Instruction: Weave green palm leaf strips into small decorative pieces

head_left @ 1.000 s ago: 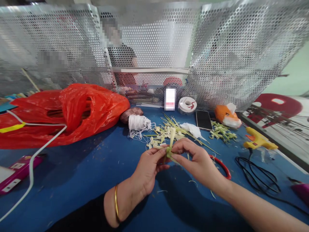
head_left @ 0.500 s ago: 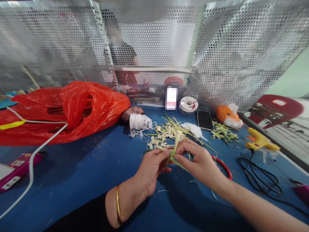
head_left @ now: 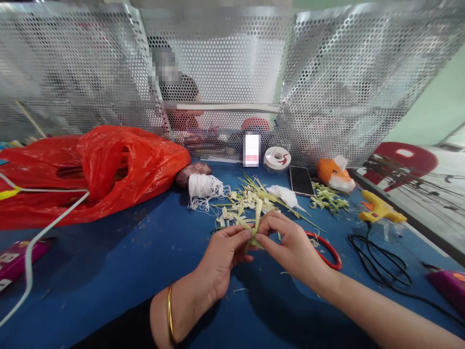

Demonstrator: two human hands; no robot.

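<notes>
Between my two hands is a small woven piece of pale green leaf strips [head_left: 254, 234], with strip ends sticking up and out to the left. My left hand [head_left: 225, 249] pinches it from the left with thumb and fingers. My right hand [head_left: 285, 240] is closed on its right side, thumb and forefinger at the knot. Just beyond lie loose pale leaf pieces and thin green strips [head_left: 250, 196]. A red loop-shaped handle [head_left: 332, 254] shows partly behind my right hand; the rest of it is hidden.
A red plastic bag [head_left: 145, 150] fills the left. White string [head_left: 205, 189], a ribbon spool [head_left: 277, 159], a phone [head_left: 301, 181] and an orange tissue holder [head_left: 334, 174] stand along the back. On the right are a yellow glue gun [head_left: 383, 207] and its black cord. A person sits behind the perforated screen.
The whole view has shifted slightly to the right. Both hands still hold the woven leaf piece, and a strip that trailed to the lower right now shows less.
</notes>
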